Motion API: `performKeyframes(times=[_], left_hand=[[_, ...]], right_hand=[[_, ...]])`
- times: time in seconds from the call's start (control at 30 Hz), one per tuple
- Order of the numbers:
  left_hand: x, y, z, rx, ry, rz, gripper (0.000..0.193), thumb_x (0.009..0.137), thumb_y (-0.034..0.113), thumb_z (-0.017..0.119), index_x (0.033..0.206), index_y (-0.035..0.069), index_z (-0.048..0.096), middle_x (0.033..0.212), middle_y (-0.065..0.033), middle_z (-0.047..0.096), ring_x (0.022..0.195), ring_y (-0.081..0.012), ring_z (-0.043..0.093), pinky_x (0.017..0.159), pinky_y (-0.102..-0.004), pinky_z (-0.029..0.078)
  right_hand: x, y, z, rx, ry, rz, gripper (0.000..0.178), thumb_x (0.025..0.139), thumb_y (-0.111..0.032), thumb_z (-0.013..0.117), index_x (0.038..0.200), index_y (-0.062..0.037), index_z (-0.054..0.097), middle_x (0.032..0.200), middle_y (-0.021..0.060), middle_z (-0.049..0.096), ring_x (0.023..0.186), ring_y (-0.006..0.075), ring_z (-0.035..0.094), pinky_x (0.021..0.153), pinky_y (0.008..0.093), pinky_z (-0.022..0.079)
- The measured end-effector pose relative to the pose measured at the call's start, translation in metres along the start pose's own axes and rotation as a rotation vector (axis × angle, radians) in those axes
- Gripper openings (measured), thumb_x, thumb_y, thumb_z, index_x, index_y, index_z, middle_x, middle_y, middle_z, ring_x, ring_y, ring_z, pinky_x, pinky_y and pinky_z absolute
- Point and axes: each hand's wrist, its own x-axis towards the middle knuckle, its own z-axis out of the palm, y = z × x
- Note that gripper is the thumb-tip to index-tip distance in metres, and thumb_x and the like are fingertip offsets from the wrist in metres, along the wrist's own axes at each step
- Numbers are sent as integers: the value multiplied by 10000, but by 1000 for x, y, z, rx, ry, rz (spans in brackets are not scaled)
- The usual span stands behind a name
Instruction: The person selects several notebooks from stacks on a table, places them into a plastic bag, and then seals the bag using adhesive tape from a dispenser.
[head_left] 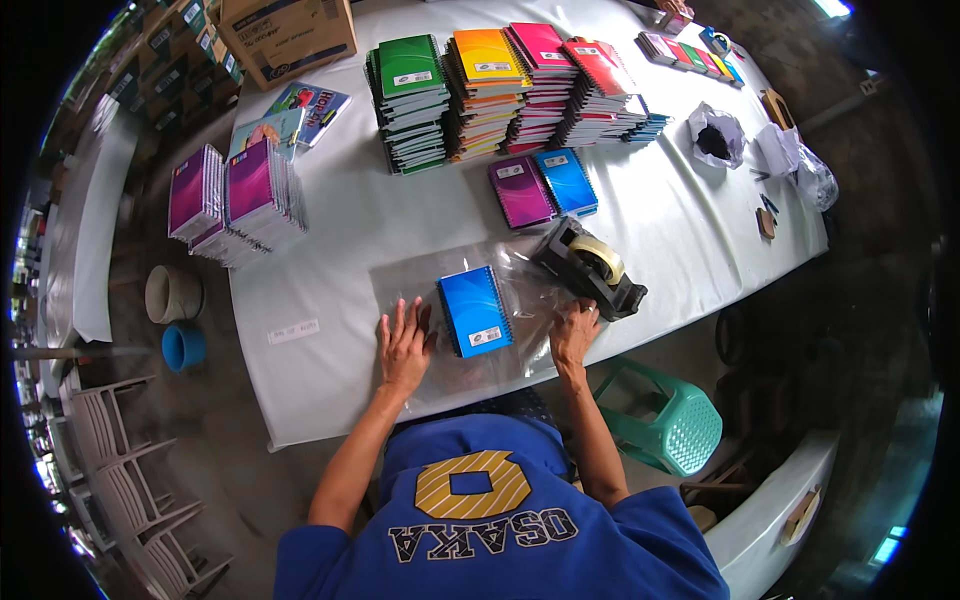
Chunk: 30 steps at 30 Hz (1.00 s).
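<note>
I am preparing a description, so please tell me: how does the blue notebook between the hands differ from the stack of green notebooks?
The blue notebook lies singly, but the green notebooks form a tall stack. The blue notebook lies on clear plastic; the green notebooks rest on the white table beyond it. Both show a white label and spiral binding.

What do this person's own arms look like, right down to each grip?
Short blue sleeves end above bare forearms. The left grip and right grip are ungloved hands, the right apparently wearing a ring.
</note>
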Motion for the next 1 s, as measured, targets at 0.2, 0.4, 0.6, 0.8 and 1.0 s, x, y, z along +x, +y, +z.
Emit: performKeyframes(times=[0.2,0.4,0.6,0.8,1.0], left_hand=[[-2,-1,1,4,-20,0,516,908,295,589,1383,117,498,1526,-28,348,1426,-264,278,1125,-523,220],[0,0,1,-2,-22,7,529,905,293,590,1392,115,486,1524,-33,350,1428,-266,274,1131,-523,205],[-1,-1,-1,-1,-25,7,540,902,293,592,1397,109,477,1526,-33,346,1429,-267,274,1136,-520,196],[0,0,-2,7,-31,6,538,901,290,593,1396,114,478,1528,-35,340,1432,-263,267,1137,-516,198],[-1,0,-2,9,-32,0,545,896,291,601,1397,116,477,1526,-35,344,1430,-261,270,1137,-511,198]], right_hand=[[4,-8,-12,94,-172,36,218,761,-103,699,921,-22,575,938,171,624,865,367,619,710,475,450],[8,-4,-12,213,-71,10,140,768,-61,641,880,-38,560,798,217,648,775,425,630,690,500,470],[15,-13,-23,235,-111,-89,135,734,-38,611,867,-29,590,754,218,650,739,430,632,677,505,481],[18,-30,-34,-18,197,-254,61,717,-54,611,725,6,609,739,217,644,728,394,633,661,462,487],[21,-44,-41,694,-385,23,108,765,-18,665,847,23,607,840,165,681,774,189,658,645,356,498]])
